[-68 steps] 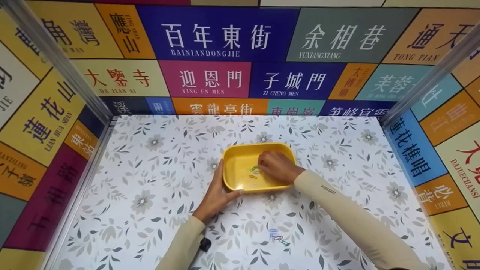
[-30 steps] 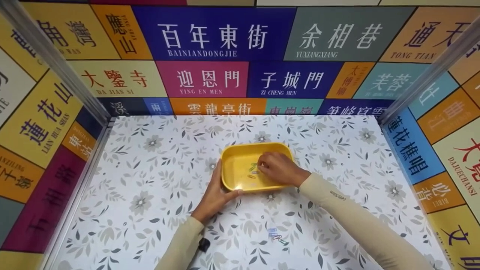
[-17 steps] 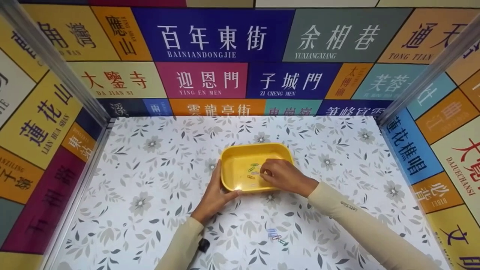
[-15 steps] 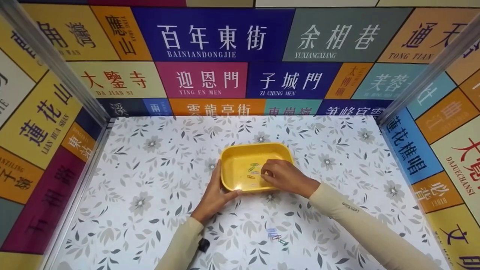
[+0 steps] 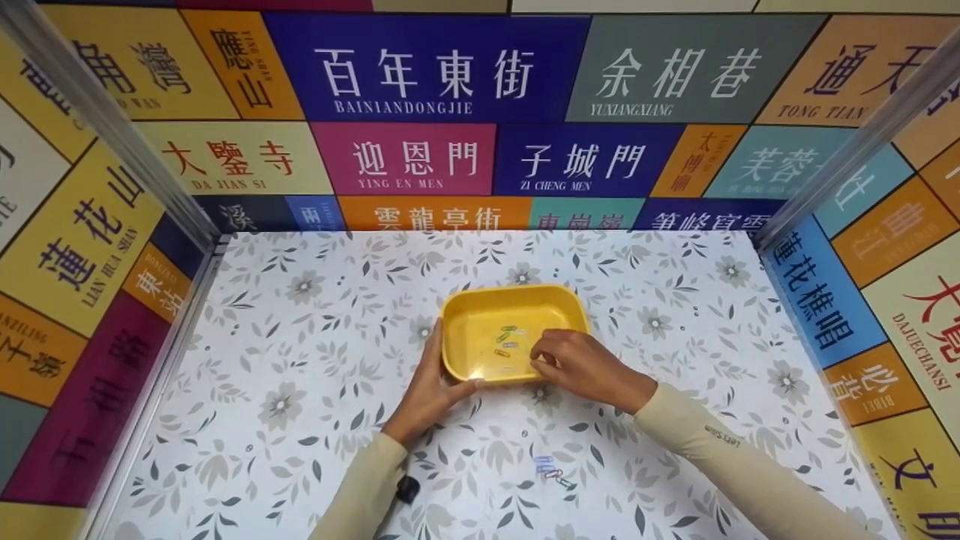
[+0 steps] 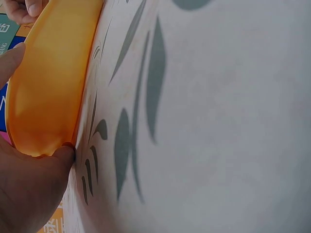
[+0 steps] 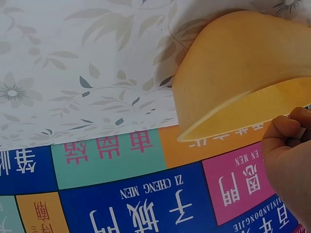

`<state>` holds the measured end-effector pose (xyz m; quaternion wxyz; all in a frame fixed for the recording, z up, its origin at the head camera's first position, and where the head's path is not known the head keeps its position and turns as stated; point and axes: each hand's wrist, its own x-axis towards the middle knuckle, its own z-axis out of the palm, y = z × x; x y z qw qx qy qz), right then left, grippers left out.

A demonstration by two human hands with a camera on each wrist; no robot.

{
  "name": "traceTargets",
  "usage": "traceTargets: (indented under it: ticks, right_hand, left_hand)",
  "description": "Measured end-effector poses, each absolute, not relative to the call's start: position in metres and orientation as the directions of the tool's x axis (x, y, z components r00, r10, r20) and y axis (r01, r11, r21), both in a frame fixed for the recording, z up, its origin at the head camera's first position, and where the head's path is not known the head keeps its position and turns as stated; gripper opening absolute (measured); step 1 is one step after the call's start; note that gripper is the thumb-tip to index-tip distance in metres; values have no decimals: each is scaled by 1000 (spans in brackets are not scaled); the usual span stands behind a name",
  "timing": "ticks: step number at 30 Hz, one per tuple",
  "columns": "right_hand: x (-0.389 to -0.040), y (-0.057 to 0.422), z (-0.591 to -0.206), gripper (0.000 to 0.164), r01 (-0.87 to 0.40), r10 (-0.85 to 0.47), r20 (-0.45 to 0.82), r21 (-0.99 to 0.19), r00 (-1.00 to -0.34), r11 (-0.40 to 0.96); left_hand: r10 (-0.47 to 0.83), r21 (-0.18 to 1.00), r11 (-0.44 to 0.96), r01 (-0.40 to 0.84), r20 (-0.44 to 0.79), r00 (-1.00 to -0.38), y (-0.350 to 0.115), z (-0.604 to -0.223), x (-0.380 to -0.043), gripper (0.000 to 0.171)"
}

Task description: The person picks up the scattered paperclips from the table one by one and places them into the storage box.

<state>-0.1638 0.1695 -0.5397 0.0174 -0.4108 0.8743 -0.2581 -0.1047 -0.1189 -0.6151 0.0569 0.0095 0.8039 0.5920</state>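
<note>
A yellow oblong tray (image 5: 469,322) stands on the table, with several paper clips (image 5: 502,353) in green, orange, purple and pale colours on its floor. My left hand (image 5: 429,394) grips its left end, thumb at the near rim, fingers along the side; the left wrist view shows this thumb and a finger against the tray wall (image 6: 48,82). Over the near right rim is my right hand (image 5: 589,367), thumb and forefinger pinched together. In the right wrist view a small bit of a paper clip (image 7: 306,107) shows at those fingertips, mostly hidden.
Nearer me on the floral-patterned table (image 5: 300,465) lie more paper clips (image 5: 545,465), purple, red and green, close together. Panels with printed characters (image 5: 427,67) wall the table at the back and both sides, with metal posts (image 5: 862,142) at the corners.
My right hand has drawn back from the middle of the tray toward its near right rim, fingers still pinched. The left hand keeps its hold, and the tray stays in place.
</note>
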Motion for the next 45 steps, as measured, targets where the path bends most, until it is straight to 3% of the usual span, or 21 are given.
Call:
traceTargets:
  ticks: [5, 23, 32, 45]
  right_hand:
    - [-155, 173, -543, 3, -721, -725, 210, -458, -656, 520]
    - [-118, 185, -560, 2, -737, -727, 245, -461, -642, 495]
    - [-103, 191, -576, 9, -769, -741, 291, -455, -605, 449]
    - [-83, 195, -594, 7, -722, -739, 236, -527, -631, 448]
  left_hand:
    - [102, 961, 277, -11, -41, -994, -119, -616, -104, 132]
    - [84, 949, 313, -48, -78, -993, -117, -615, -104, 131]
    - [93, 955, 294, -30, -60, -994, -119, -615, -105, 131]
    - [81, 956, 290, -41, -68, -994, -119, -614, -104, 133]
